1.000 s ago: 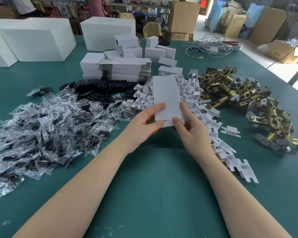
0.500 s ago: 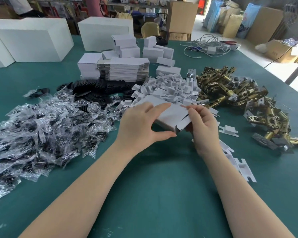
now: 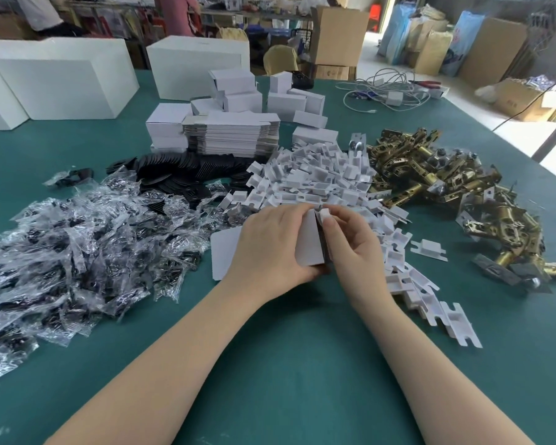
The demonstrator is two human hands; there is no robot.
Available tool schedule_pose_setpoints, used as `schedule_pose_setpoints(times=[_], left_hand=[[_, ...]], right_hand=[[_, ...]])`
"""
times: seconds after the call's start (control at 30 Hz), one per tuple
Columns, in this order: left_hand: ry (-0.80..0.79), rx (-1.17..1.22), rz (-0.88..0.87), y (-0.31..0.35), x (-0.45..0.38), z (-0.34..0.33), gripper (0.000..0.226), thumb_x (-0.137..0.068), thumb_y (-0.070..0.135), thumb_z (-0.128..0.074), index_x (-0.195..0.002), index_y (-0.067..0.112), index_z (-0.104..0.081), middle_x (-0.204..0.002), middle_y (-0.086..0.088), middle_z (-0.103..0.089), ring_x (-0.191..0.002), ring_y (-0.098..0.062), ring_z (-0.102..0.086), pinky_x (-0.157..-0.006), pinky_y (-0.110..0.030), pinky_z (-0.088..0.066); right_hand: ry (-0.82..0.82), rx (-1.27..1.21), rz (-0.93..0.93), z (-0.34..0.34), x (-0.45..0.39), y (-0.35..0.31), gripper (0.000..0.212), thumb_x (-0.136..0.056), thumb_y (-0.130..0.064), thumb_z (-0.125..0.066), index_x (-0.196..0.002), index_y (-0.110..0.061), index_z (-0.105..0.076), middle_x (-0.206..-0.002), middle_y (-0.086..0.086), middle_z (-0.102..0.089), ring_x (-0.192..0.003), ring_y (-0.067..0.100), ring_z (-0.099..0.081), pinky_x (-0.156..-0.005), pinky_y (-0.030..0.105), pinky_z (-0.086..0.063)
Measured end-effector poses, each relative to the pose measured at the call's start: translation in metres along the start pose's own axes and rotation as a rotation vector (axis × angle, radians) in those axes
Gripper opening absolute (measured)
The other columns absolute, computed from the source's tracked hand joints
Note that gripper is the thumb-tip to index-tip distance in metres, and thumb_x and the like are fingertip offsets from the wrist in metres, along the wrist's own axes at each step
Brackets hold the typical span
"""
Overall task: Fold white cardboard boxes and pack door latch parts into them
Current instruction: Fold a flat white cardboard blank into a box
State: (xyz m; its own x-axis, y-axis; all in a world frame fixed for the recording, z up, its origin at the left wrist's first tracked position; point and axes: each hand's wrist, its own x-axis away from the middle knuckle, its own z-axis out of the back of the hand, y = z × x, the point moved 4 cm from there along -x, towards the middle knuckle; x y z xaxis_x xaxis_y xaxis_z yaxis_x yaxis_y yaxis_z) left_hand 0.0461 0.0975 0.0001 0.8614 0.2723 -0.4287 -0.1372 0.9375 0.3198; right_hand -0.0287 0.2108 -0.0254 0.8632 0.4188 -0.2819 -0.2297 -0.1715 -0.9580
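A small white cardboard box (image 3: 307, 242) is partly folded, held low over the green table (image 3: 302, 364) at centre. My left hand (image 3: 267, 248) grips it from the left, and one flap (image 3: 225, 255) sticks out leftward past my wrist. My right hand (image 3: 350, 242) pinches a small end flap (image 3: 325, 215) at the box's top right. Brass door latches (image 3: 446, 194) are piled at the right. White plastic inserts (image 3: 315, 181) are heaped just behind my hands.
Clear bags of dark small parts (image 3: 77, 248) cover the left. Black flat pieces (image 3: 180, 171) lie behind them. A stack of flat box blanks (image 3: 231, 133) and folded small boxes (image 3: 238, 91) stand further back, with large white boxes (image 3: 61, 78) and cables (image 3: 385, 91) at the far edge.
The flat blank I held upright has been opened into a box shape and brought down toward the table. My right hand has moved onto the end flap.
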Motion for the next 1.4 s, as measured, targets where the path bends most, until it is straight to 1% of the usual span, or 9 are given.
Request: schedule_pose_setpoints(times=[0.17,0.37,0.47,0.53,0.8,0.9,1.07,1.3,1.4], left_hand=[[-0.034,0.079,0.01,-0.002,0.005,-0.005,0.09,-0.06,0.054,-0.075,-0.139,0.024,-0.043,-0.137,0.006,-0.051,-0.126,-0.018,-0.046,-0.102,-0.034,-0.028],[0.03,0.071,0.028,0.004,0.007,-0.002,0.081,-0.061,0.048,-0.08,-0.132,0.019,-0.053,-0.127,0.004,-0.06,-0.119,-0.021,-0.054,-0.096,-0.035,-0.032],[0.057,0.085,0.071,0.006,0.008,-0.001,0.078,-0.061,0.052,-0.077,-0.129,0.021,-0.055,-0.123,0.006,-0.062,-0.116,-0.021,-0.055,-0.095,-0.037,-0.035],[0.063,0.085,0.099,0.006,0.007,0.0,0.079,-0.061,0.052,-0.077,-0.131,0.022,-0.054,-0.124,0.006,-0.062,-0.116,-0.02,-0.055,-0.096,-0.037,-0.035],[0.058,0.07,0.112,0.007,0.008,-0.002,0.077,-0.064,0.052,-0.073,-0.131,0.023,-0.053,-0.122,0.007,-0.062,-0.113,-0.02,-0.055,-0.094,-0.036,-0.034],[0.073,0.056,0.124,0.007,0.007,0.001,0.068,-0.068,0.053,-0.068,-0.129,0.025,-0.054,-0.12,0.009,-0.063,-0.11,-0.019,-0.057,-0.093,-0.036,-0.037],[0.059,0.06,0.139,0.002,0.006,0.005,0.079,-0.067,0.066,-0.047,-0.134,0.025,-0.05,-0.128,0.01,-0.06,-0.116,-0.018,-0.055,-0.096,-0.037,-0.038],[0.043,0.001,0.079,-0.005,0.006,0.002,0.079,-0.067,0.046,-0.075,-0.137,0.019,-0.05,-0.135,0.003,-0.057,-0.122,-0.022,-0.052,-0.101,-0.038,-0.033],[0.048,0.035,0.096,-0.006,0.004,0.001,0.077,-0.068,0.048,-0.073,-0.137,0.021,-0.049,-0.135,0.004,-0.057,-0.123,-0.021,-0.052,-0.1,-0.035,-0.029]], right_hand=[[0.056,0.155,-0.002,0.002,0.001,0.0,0.028,-0.098,-0.026,-0.06,-0.124,-0.022,-0.068,-0.115,-0.018,-0.07,-0.112,-0.003,-0.061,-0.098,0.023,-0.049],[0.067,0.121,-0.027,-0.002,0.007,0.006,0.032,-0.097,-0.028,-0.063,-0.127,-0.019,-0.067,-0.09,-0.041,-0.066,-0.09,-0.019,-0.06,-0.074,0.001,-0.043],[0.081,0.092,-0.049,-0.006,0.007,0.005,0.033,-0.098,-0.028,-0.062,-0.129,-0.018,-0.065,-0.094,-0.035,-0.068,-0.095,-0.012,-0.064,-0.084,0.009,-0.05],[0.093,0.054,-0.054,-0.007,0.008,0.005,0.032,-0.098,-0.027,-0.062,-0.129,-0.019,-0.065,-0.105,-0.031,-0.057,-0.108,-0.003,-0.048,-0.091,0.023,-0.04],[0.066,0.065,-0.07,-0.008,0.009,0.006,0.03,-0.1,-0.026,-0.057,-0.129,-0.021,-0.065,-0.107,-0.03,-0.056,-0.111,0.007,-0.047,-0.084,0.035,-0.044],[-0.016,0.004,-0.067,-0.014,0.01,0.005,0.029,-0.103,-0.024,-0.051,-0.129,-0.02,-0.065,-0.121,-0.03,-0.062,-0.115,-0.011,-0.057,-0.087,0.008,-0.048],[-0.31,0.08,-0.093,-0.02,0.011,0.003,0.045,-0.106,-0.023,-0.041,-0.151,-0.024,-0.034,-0.146,-0.025,-0.035,-0.124,-0.029,-0.032,-0.105,0.002,-0.025],[-0.585,0.364,-0.055,-0.014,0.01,0.004,0.063,-0.106,-0.029,-0.038,-0.152,-0.035,0.005,-0.144,-0.042,0.0,-0.147,-0.002,0.0,-0.12,0.027,-0.002],[-0.505,0.172,-0.127,-0.013,0.01,0.004,0.064,-0.106,-0.02,-0.043,-0.155,-0.033,-0.003,-0.151,-0.033,-0.008,-0.145,-0.01,-0.01,-0.122,0.026,-0.01]])
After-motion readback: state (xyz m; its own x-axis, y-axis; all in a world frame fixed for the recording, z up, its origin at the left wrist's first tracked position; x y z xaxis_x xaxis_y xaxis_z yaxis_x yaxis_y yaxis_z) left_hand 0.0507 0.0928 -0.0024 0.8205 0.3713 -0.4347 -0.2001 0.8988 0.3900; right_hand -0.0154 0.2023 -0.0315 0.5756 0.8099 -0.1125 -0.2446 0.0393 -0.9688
